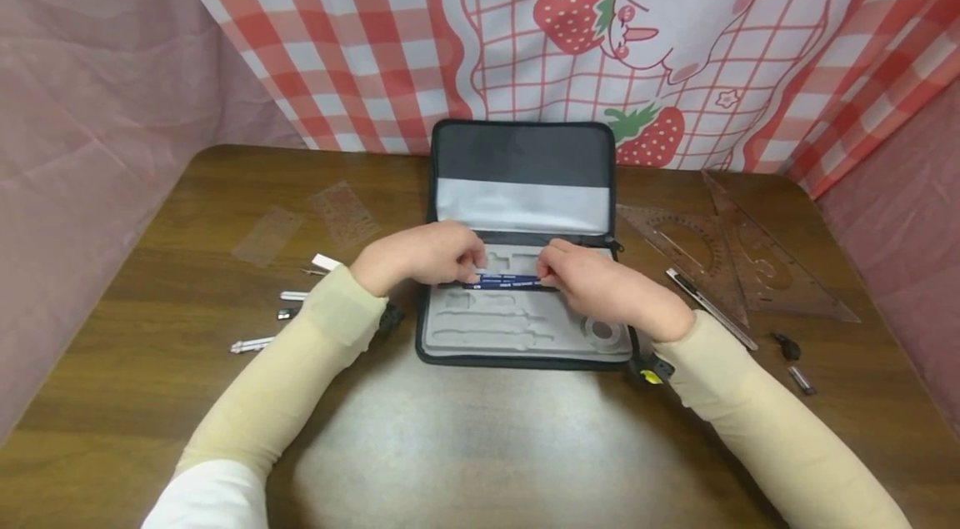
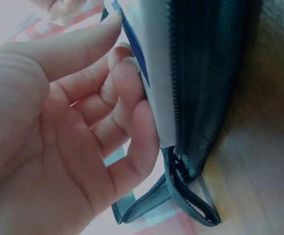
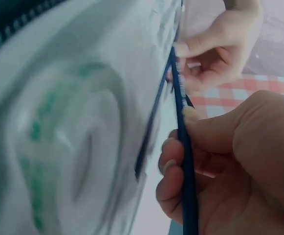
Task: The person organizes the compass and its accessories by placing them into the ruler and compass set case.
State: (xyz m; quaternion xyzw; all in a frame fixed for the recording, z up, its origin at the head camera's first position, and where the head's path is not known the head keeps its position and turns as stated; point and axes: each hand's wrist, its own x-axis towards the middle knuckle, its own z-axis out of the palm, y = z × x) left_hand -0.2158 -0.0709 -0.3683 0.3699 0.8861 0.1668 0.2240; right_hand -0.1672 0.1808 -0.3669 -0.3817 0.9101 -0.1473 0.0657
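Left hand (image 1: pixel 431 252), right hand (image 1: pixel 592 281) pinch opposite ends of blue pencils (image 1: pixel 506 281) over open case (image 1: pixel 525 361); set squares (image 1: pixel 802 289) at right.

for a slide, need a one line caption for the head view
Left hand and right hand hold blue pencils over an open case; set squares lie to the right.

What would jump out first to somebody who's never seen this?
Probably the red-checked strawberry cloth hanging behind the table. Next, the open zippered case near the table's middle, with both hands at blue pencils over it. Transparent set squares lie to its right.
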